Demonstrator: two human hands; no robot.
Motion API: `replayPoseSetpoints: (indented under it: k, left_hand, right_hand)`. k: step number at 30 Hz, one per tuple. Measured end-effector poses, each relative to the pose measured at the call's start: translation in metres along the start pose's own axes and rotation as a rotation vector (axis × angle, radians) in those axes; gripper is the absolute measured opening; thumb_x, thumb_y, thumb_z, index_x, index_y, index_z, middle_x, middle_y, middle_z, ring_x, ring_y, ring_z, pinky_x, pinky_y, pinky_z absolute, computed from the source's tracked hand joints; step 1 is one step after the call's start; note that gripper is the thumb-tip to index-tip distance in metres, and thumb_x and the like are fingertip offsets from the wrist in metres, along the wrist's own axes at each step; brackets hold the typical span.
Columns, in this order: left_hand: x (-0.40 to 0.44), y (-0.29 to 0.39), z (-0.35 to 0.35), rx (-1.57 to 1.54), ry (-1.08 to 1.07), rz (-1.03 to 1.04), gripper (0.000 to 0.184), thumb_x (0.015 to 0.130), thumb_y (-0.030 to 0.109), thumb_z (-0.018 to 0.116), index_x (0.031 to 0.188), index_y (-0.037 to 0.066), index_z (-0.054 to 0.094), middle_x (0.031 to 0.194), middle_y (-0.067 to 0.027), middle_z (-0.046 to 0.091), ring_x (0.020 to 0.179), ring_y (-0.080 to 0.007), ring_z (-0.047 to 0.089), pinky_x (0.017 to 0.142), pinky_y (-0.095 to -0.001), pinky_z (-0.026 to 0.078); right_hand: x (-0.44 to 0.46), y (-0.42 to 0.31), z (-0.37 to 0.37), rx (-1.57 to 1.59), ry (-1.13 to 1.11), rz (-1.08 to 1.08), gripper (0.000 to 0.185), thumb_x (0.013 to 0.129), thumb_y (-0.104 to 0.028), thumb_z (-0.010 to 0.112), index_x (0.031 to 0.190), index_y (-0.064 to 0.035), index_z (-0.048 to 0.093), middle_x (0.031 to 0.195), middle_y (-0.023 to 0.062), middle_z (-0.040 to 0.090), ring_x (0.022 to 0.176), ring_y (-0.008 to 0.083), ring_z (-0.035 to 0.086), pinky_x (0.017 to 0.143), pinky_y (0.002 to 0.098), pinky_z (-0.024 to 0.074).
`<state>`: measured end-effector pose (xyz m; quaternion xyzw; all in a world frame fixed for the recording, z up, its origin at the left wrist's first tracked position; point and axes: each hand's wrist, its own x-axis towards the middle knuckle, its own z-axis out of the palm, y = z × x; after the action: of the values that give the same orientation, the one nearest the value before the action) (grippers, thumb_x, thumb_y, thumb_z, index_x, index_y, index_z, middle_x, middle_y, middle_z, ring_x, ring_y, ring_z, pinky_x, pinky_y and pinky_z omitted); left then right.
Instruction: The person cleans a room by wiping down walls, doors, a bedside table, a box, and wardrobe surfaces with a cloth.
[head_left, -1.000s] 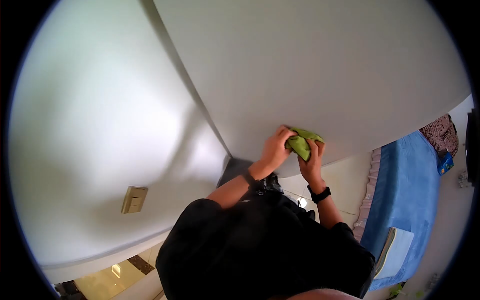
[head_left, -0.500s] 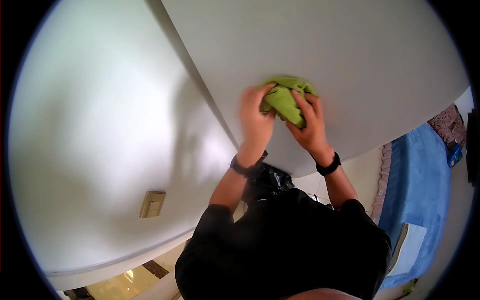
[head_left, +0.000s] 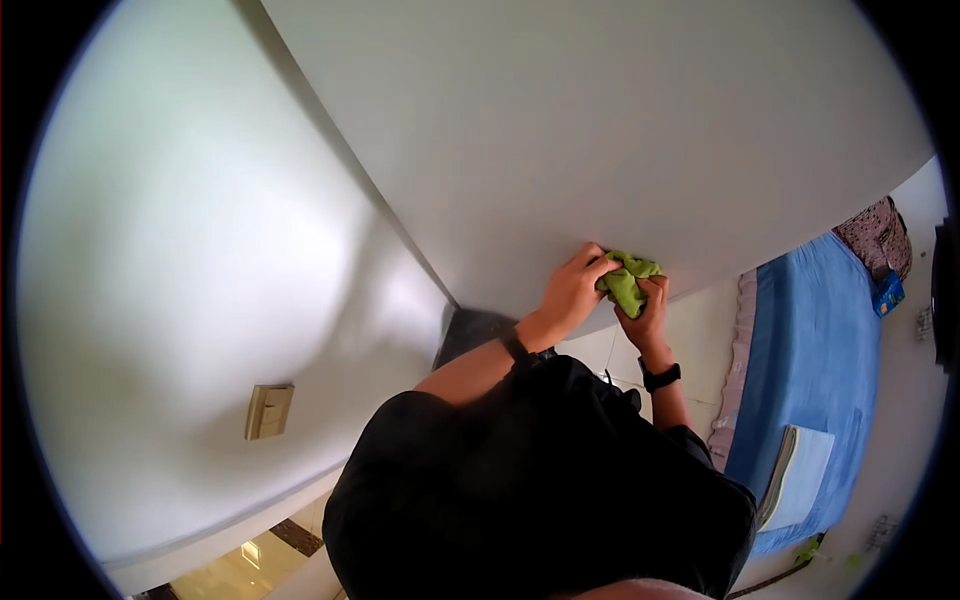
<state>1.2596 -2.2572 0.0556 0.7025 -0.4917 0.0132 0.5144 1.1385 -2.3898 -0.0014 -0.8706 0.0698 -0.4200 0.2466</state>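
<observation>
A crumpled green cloth (head_left: 626,284) is bunched between my two hands, close to the lower part of a large pale grey panel (head_left: 600,120). My left hand (head_left: 577,292) grips its left side with bent fingers. On the right side, my right hand (head_left: 648,311) has its fingers curled into the cloth. Whether the cloth presses on the panel I cannot tell. Dark bands circle both wrists.
To the left stands a white wall (head_left: 200,250) with a beige switch plate (head_left: 269,412). At the right is a bed with a blue cover (head_left: 810,370), a folded pale item (head_left: 797,478) lying on it. Light floor tiles (head_left: 690,345) show between panel and bed.
Both hands have come down and toward the right with the cloth, nearer the panel's lower edge. The cloth is now bunched smaller. The view has shifted slightly.
</observation>
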Motion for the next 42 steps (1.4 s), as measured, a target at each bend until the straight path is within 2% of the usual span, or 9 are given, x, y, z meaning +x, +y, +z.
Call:
replayPoseSetpoints:
  k: [4,8,14,20,27,32,36,39,42]
  left_hand:
    - [0.016,0.03,-0.009,0.012,-0.035,0.029,0.044,0.07,0.0,0.073,0.112,0.009,0.062,0.103,-0.004,0.057,0.087,-0.0273,0.062,0.071,-0.0353,0.052]
    - [0.061,0.08,-0.029,-0.085,0.038,0.203,0.053,0.069,0.0,0.074,0.119,0.01,0.059,0.104,-0.006,0.056,0.086,-0.0288,0.062,0.069,-0.0363,0.053]
    - [0.072,0.077,-0.033,-0.041,0.095,0.252,0.049,0.067,0.0,0.074,0.113,0.011,0.061,0.1,-0.0066,0.055,0.084,-0.028,0.061,0.066,-0.0365,0.052]
    - [0.012,-0.006,-0.029,-0.008,0.121,0.007,0.037,0.069,0.0,0.071,0.103,0.011,0.062,0.095,-0.0056,0.057,0.079,-0.0301,0.063,0.064,-0.04,0.052]
    - [-0.035,-0.084,-0.083,0.087,0.265,-0.241,0.032,0.07,-0.002,0.069,0.099,0.007,0.061,0.099,-0.0093,0.061,0.083,-0.036,0.062,0.067,-0.043,0.052]
    - [-0.055,-0.111,-0.129,0.159,0.374,-0.51,0.032,0.074,-0.003,0.065,0.105,0.003,0.062,0.1,-0.0162,0.064,0.095,-0.0373,0.061,0.08,-0.0397,0.05]
    - [-0.069,-0.141,-0.125,0.111,0.417,-0.508,0.026,0.079,0.0,0.063,0.104,0.0,0.061,0.099,-0.0191,0.064,0.093,-0.0356,0.063,0.081,-0.0392,0.05]
    - [-0.075,-0.137,-0.113,0.193,0.487,-0.484,0.028,0.078,-0.004,0.062,0.106,-0.003,0.062,0.097,-0.0195,0.066,0.089,-0.0325,0.065,0.078,-0.0361,0.051]
    - [-0.07,-0.12,-0.086,0.216,0.436,-0.527,0.026,0.077,-0.005,0.062,0.104,-0.002,0.062,0.095,-0.0178,0.066,0.088,-0.0321,0.065,0.078,-0.0361,0.051]
  right_hand:
    - [0.027,-0.012,-0.036,-0.06,0.011,-0.073,0.063,0.058,0.0,0.08,0.113,-0.0063,0.05,0.107,0.0198,0.053,0.094,0.0393,0.056,0.076,0.0452,0.0493]
    - [0.074,-0.033,-0.074,-0.187,0.214,-0.148,0.063,0.062,-0.003,0.081,0.118,-0.0028,0.053,0.11,0.0203,0.053,0.1,0.0368,0.054,0.086,0.0441,0.0458]
    - [0.081,-0.043,-0.057,-0.15,0.343,-0.072,0.06,0.064,0.001,0.067,0.121,-0.0032,0.049,0.113,0.0197,0.049,0.105,0.0366,0.049,0.092,0.0454,0.0414]
    - [0.034,-0.039,0.015,-0.084,0.039,0.018,0.062,0.065,-0.002,0.078,0.118,-0.0044,0.047,0.111,0.0199,0.047,0.104,0.0385,0.048,0.089,0.0476,0.043]
    - [0.05,-0.074,0.099,0.016,-0.262,-0.041,0.059,0.065,0.0,0.074,0.119,-0.0069,0.054,0.112,0.0178,0.051,0.102,0.0401,0.053,0.085,0.0453,0.0478]
    - [0.068,-0.105,0.161,0.098,-0.437,-0.077,0.051,0.072,-0.002,0.067,0.121,-0.0096,0.056,0.112,0.0147,0.053,0.101,0.0367,0.056,0.084,0.0435,0.0498]
    - [0.066,-0.106,0.18,0.097,-0.491,-0.08,0.051,0.074,0.0,0.06,0.124,-0.0099,0.055,0.115,0.0141,0.053,0.104,0.035,0.056,0.087,0.0423,0.0492]
    - [0.055,-0.102,0.173,0.151,-0.472,-0.095,0.062,0.071,0.0,0.068,0.13,-0.0099,0.051,0.118,0.0143,0.05,0.109,0.0352,0.053,0.09,0.0425,0.0476]
    - [0.039,-0.084,0.148,0.126,-0.508,0.003,0.062,0.071,0.001,0.067,0.131,-0.0098,0.051,0.12,0.014,0.05,0.111,0.0351,0.052,0.092,0.0419,0.0469]
